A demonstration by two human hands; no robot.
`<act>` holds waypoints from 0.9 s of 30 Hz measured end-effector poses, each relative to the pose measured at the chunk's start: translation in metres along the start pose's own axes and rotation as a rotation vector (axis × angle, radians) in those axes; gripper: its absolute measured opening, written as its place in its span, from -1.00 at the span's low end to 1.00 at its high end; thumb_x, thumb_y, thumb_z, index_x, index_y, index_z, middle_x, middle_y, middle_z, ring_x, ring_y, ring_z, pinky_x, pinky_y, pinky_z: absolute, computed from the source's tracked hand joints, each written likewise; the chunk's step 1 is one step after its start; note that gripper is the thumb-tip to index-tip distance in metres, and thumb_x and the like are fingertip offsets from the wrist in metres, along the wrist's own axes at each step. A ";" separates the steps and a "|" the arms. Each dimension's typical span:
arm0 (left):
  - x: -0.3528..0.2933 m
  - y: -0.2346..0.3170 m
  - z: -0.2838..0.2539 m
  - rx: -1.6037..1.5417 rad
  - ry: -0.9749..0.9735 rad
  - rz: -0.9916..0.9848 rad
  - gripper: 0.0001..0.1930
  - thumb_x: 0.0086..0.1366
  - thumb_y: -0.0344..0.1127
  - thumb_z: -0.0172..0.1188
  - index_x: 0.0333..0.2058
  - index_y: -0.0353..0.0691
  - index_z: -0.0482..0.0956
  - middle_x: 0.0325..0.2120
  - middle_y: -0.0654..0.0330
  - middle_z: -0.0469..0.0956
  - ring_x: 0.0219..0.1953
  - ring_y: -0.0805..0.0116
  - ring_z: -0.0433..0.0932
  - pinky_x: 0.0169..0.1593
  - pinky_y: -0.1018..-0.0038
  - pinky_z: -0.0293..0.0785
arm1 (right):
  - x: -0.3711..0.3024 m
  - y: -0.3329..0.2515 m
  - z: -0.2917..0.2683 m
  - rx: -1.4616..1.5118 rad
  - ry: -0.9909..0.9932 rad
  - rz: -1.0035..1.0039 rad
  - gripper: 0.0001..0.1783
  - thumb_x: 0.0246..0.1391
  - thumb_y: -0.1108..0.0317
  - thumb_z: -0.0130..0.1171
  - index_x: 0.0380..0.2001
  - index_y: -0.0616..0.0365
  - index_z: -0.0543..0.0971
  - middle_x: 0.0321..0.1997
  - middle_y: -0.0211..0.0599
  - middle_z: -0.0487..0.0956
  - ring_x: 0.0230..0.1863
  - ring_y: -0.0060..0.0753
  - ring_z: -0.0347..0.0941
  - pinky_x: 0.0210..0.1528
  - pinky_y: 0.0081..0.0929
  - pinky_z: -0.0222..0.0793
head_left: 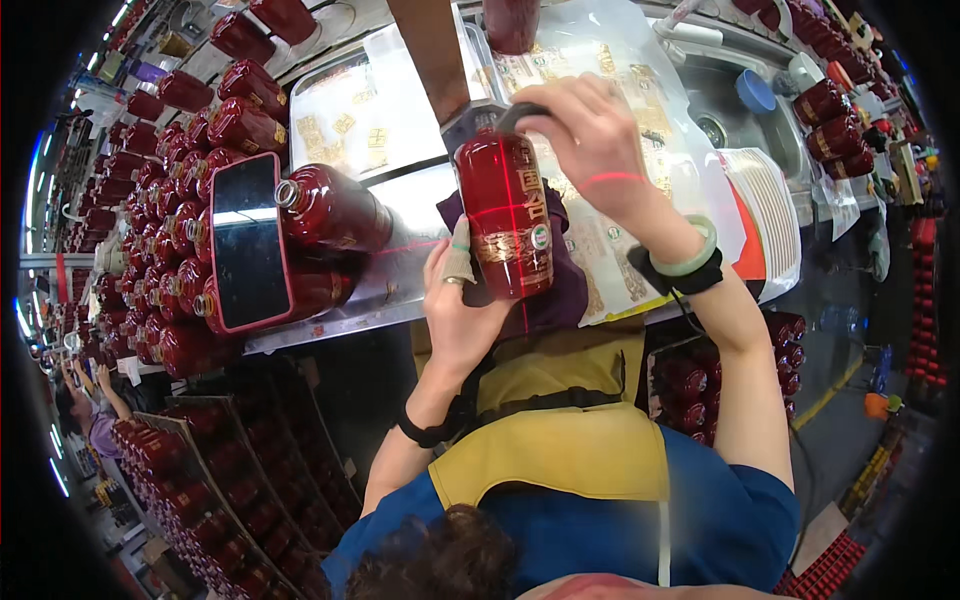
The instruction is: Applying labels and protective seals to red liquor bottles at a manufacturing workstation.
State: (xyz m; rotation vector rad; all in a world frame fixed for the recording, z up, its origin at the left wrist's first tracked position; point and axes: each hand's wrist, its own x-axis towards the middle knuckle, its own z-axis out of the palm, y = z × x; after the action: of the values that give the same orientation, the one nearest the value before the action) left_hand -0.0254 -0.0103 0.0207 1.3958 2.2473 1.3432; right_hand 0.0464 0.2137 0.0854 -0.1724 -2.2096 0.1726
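Dark hair [440, 558] lies nearest. At the table's [398, 288] near edge, the left hand [466, 322] has its grip closed on the lower side of a red bottle [500, 215]; the right hand [597, 140] curls its grip round a dark tool [520, 116] at the bottle's neck.

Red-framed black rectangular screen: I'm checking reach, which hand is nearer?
Left. Left hand: right of the screen, holding the glossy red bottle; right hand: farther right, by the bottle's neck.

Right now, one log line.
left hand: on red bottle; right hand: gripping dark handle by bottle top; purple cloth: behind bottle; dark panel: left of bottle
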 end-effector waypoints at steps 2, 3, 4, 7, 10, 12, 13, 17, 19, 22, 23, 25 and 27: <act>-0.001 -0.005 0.004 -0.104 0.094 0.011 -0.02 -0.13 -0.39 0.55 0.29 -0.39 0.23 0.04 -0.10 0.51 0.04 0.18 0.54 0.12 0.37 0.44 | 0.002 -0.007 -0.008 -0.084 0.019 -0.049 -0.91 -0.03 0.39 0.25 -0.39 -0.05 0.63 -0.32 -0.56 0.62 -0.33 -0.39 0.45 -0.13 -0.40 0.26; 0.001 -0.004 0.004 -0.097 0.098 0.009 -0.02 -0.13 -0.39 0.55 0.29 -0.39 0.23 0.04 -0.10 0.51 0.04 0.18 0.54 0.12 0.37 0.44 | -0.010 -0.014 -0.008 -0.049 -0.058 -0.096 -0.89 -0.04 0.39 0.25 -0.37 -0.06 0.64 -0.28 -0.56 0.63 -0.30 -0.43 0.46 -0.07 -0.38 0.25; 0.004 -0.002 0.002 -0.099 0.022 -0.055 -0.04 -0.12 -0.41 0.53 0.29 -0.41 0.23 0.07 -0.12 0.50 0.07 0.15 0.53 0.14 0.36 0.43 | -0.026 -0.028 -0.005 0.135 -0.065 -0.101 -0.88 -0.06 0.38 0.26 -0.37 -0.05 0.64 -0.26 -0.55 0.64 -0.29 -0.44 0.49 -0.07 -0.42 0.29; 0.013 0.002 -0.001 0.059 -0.033 0.082 -0.13 -0.14 -0.35 0.51 0.18 -0.50 0.34 -0.01 -0.17 0.54 0.01 0.05 0.56 0.30 0.13 0.19 | -0.057 -0.059 -0.034 0.385 -0.248 -0.361 -0.82 -0.12 0.41 0.29 -0.36 -0.07 0.70 -0.26 -0.46 0.64 -0.38 -0.46 0.43 -0.22 -0.50 0.36; 0.007 0.012 -0.018 0.065 0.045 0.225 -0.11 -0.22 -0.22 0.58 0.14 -0.43 0.44 0.13 -0.12 0.46 0.14 0.02 0.47 0.29 0.05 0.17 | -0.047 -0.056 -0.051 0.457 -0.168 0.027 -0.82 -0.04 0.51 0.25 -0.29 0.13 0.64 -0.30 -0.40 0.62 -0.39 -0.44 0.47 -0.22 -0.53 0.42; 0.010 0.014 -0.029 -0.104 -0.002 0.174 -0.08 -0.18 -0.18 0.58 0.19 -0.40 0.39 0.18 -0.10 0.41 0.18 0.00 0.43 0.27 0.14 0.23 | -0.052 -0.046 -0.057 0.501 -0.016 0.421 -0.82 0.09 0.56 0.19 -0.20 0.23 0.57 -0.27 -0.31 0.59 -0.33 -0.47 0.47 -0.14 -0.55 0.40; 0.011 0.009 -0.029 -0.204 0.018 0.140 -0.09 -0.14 -0.20 0.57 0.21 -0.40 0.36 0.19 -0.10 0.40 0.18 -0.01 0.42 0.26 0.18 0.25 | -0.058 -0.043 -0.059 0.508 0.074 0.598 -0.81 0.17 0.57 0.16 -0.13 0.28 0.52 -0.23 -0.27 0.58 -0.27 -0.50 0.47 -0.08 -0.56 0.38; 0.038 -0.029 -0.017 -0.099 0.103 -0.116 -0.44 0.27 -0.47 0.15 0.22 -0.53 0.26 0.18 -0.30 0.31 0.23 -0.14 0.32 0.29 0.19 0.21 | -0.060 -0.040 -0.064 0.511 0.121 0.721 -0.77 0.32 0.48 -0.02 0.01 0.26 0.43 -0.08 -0.37 0.46 -0.07 -0.59 0.36 0.02 -0.63 0.26; 0.065 -0.047 -0.005 0.032 0.151 -0.078 -0.46 0.24 -0.54 0.09 0.19 -0.59 0.25 0.17 -0.34 0.30 0.25 -0.20 0.28 0.31 0.17 0.18 | -0.061 -0.042 -0.062 0.511 0.087 0.737 -0.78 0.35 0.45 -0.11 -0.02 0.26 0.44 -0.12 -0.38 0.46 -0.10 -0.59 0.33 0.03 -0.62 0.23; 0.108 -0.068 0.008 0.361 0.145 0.008 -0.48 0.19 -0.63 0.00 0.16 -0.65 0.24 0.17 -0.40 0.27 0.28 -0.28 0.20 0.33 0.10 0.13 | -0.061 -0.043 -0.063 0.536 -0.010 0.724 -0.72 0.30 0.26 0.00 -0.06 0.23 0.44 -0.34 -0.46 0.28 -0.31 -0.61 0.16 -0.19 -0.61 0.13; 0.122 -0.076 0.013 0.567 0.090 0.055 -0.48 0.16 -0.65 -0.03 0.14 -0.67 0.23 0.18 -0.43 0.25 0.30 -0.32 0.18 0.33 0.05 0.11 | -0.068 -0.040 -0.063 0.526 -0.045 0.698 -0.68 0.27 0.20 0.06 -0.06 0.21 0.45 -0.39 -0.47 0.23 -0.35 -0.60 0.11 -0.25 -0.60 0.10; 0.145 -0.086 0.020 0.598 0.084 -0.074 -0.48 0.15 -0.64 -0.03 0.12 -0.67 0.25 0.16 -0.41 0.26 0.29 -0.31 0.19 0.33 -0.02 0.09 | -0.072 -0.045 -0.058 0.584 -0.044 0.735 -0.63 0.15 0.18 0.22 -0.07 0.16 0.45 -0.43 -0.49 0.18 -0.38 -0.58 0.10 -0.31 -0.59 0.06; 0.155 -0.099 0.029 0.772 0.155 -0.116 -0.55 0.16 -0.54 0.02 0.05 -0.59 0.36 0.10 -0.30 0.36 0.21 -0.19 0.30 0.29 -0.14 0.09 | -0.082 -0.050 -0.055 0.555 -0.107 0.789 -0.62 0.05 0.27 0.34 -0.11 0.13 0.46 -0.44 -0.49 0.18 -0.41 -0.57 0.09 -0.34 -0.60 0.05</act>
State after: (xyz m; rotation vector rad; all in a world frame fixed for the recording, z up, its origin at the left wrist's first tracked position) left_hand -0.1563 0.1134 -0.0260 1.3288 3.0757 0.5562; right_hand 0.1361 0.1525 0.0637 -0.7231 -1.9951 1.2264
